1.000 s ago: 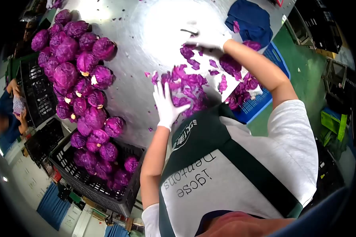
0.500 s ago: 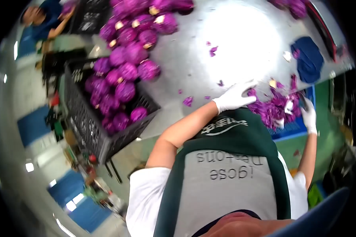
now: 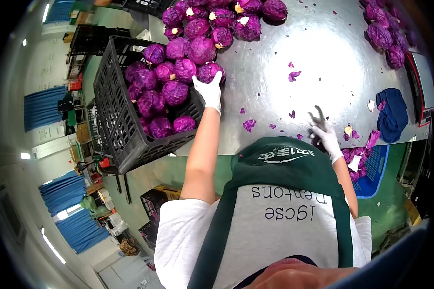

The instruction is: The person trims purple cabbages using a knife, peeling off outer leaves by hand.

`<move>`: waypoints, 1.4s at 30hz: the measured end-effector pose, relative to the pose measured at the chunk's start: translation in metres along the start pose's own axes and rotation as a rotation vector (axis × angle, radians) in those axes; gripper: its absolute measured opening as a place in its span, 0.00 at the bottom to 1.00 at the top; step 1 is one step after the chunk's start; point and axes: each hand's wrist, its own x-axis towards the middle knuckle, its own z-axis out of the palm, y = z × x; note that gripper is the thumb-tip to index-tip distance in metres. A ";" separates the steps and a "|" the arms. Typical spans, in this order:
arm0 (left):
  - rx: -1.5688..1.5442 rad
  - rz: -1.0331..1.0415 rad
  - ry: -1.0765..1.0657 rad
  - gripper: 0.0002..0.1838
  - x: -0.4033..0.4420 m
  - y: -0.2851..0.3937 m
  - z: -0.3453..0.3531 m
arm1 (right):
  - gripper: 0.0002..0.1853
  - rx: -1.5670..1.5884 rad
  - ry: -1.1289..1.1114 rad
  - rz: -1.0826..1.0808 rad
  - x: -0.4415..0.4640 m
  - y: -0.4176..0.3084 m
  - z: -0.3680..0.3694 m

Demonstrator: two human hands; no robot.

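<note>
My left hand (image 3: 209, 91), in a white glove, is closed around a red cabbage (image 3: 211, 72) at the table edge beside the black crate (image 3: 125, 139). More red cabbages fill part of that crate and lie heaped behind it. My right hand (image 3: 324, 136) is over the table's near edge in front of my apron. Its glove is white at the palm, and the fingers look dark grey and spread apart. Below and right of it, cut cabbage leaves (image 3: 364, 156) lie in a blue basket (image 3: 371, 185).
The metal table (image 3: 255, 101) carries scattered purple leaf scraps (image 3: 249, 125). On the right lie a dark blue cloth (image 3: 392, 115) and a red-edged device (image 3: 422, 89). Another group of red cabbages (image 3: 381, 33) sits at the far right.
My left hand has moved left from the leaf pile to a cabbage by the crate. My right hand has come left from the basket, and the leaves there now sit lower, in the basket.
</note>
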 end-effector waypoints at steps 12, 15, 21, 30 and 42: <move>-1.337 -0.880 -0.754 0.43 -0.047 0.035 -0.030 | 0.19 0.645 0.371 0.023 -0.064 0.004 -0.047; -1.392 -1.037 -0.779 0.50 -0.089 0.072 -0.033 | 0.18 0.510 0.137 0.076 -0.063 0.009 -0.023; -1.580 -1.140 -1.086 0.52 -0.124 0.080 -0.035 | 0.15 0.274 0.012 0.028 -0.068 -0.023 -0.004; -1.476 -1.167 -1.088 0.52 -0.143 0.088 -0.042 | 0.21 -0.023 -0.017 -0.218 -0.049 -0.059 0.038; -1.129 -0.446 -1.211 0.44 -0.149 0.086 -0.051 | 0.23 -0.113 -0.095 -0.282 -0.048 -0.082 0.065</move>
